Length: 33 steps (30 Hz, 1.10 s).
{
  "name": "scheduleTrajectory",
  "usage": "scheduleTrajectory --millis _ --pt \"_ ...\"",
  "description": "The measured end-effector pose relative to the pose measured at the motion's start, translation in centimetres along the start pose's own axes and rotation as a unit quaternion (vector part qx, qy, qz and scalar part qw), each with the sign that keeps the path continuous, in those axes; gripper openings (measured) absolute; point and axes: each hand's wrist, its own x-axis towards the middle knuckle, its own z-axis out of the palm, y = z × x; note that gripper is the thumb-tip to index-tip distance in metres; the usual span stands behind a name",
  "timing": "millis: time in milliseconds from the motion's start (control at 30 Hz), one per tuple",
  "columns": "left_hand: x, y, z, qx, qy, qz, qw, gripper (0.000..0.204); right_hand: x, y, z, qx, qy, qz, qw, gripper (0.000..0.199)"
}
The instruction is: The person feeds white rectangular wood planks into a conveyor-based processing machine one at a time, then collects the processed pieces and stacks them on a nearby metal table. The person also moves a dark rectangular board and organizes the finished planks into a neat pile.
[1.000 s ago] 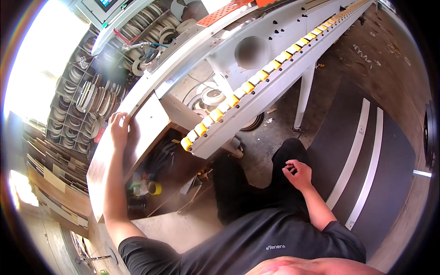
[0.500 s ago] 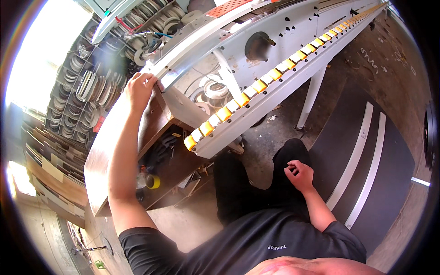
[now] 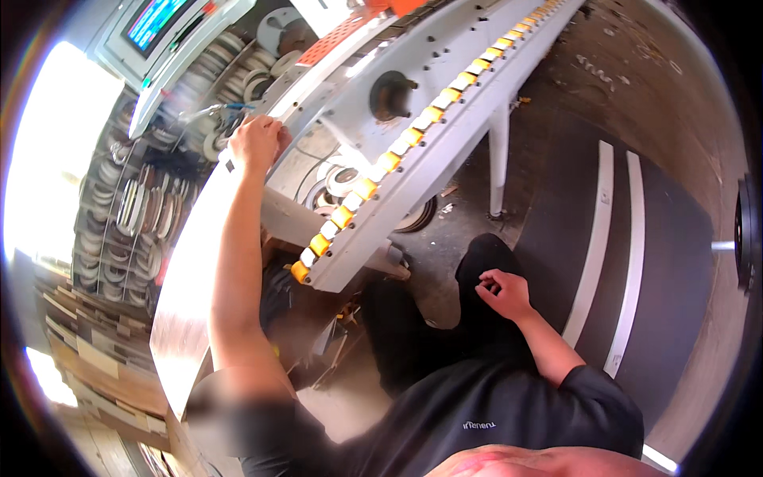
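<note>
The left hand (image 3: 256, 143) lay spread on the far end of a long pale panel (image 3: 191, 270) beside the grey machine rail (image 3: 429, 159) with yellow rollers. The right hand (image 3: 502, 292) hung loosely curled and empty by the thigh; the panel seemed not yet fed.

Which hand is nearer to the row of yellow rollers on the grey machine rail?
Left. The left hand is up beside the row of yellow rollers; the right hand hangs lower, by the dark trousers.

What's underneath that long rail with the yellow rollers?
Under the roller rail: a white support leg on the dusty floor, and coiled rolls of white strip. Further in, the machine body hides the rest.
</note>
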Motion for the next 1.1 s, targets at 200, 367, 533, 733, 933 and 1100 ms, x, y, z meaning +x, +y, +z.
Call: scheduleTrajectory --millis 200,367,533,733,933,1100 --pt "1.3 -0.8 3.4 -0.084 0.023 0.061 0.994 0.029 -2.0 2.1 -3.9 -0.023 0.086 0.036 0.995 0.029" --pt "1.6 -1.1 3.6 -0.095 0.035 0.131 0.986 0.027 -7.6 9.7 -9.6 -0.248 0.296 0.164 0.908 0.045" --pt "1.1 -0.6 3.0 -0.136 0.008 0.108 0.985 0.026 -13.7 11.3 -11.5 -0.31 0.279 0.422 0.805 0.078" --pt "0.5 -0.1 2.6 -0.159 0.014 0.107 0.981 0.027 -17.5 14.6 -9.5 -0.258 0.317 0.463 0.787 0.074" --pt "-0.8 0.6 1.1 -0.159 0.049 0.125 0.978 0.022 -18.2 14.2 -11.5 -0.195 0.429 0.387 0.793 0.055" --pt "-0.8 1.5 -0.2 -0.149 0.051 0.164 0.974 0.023 -20.9 9.7 -13.4 -0.215 0.433 0.291 0.826 0.057"
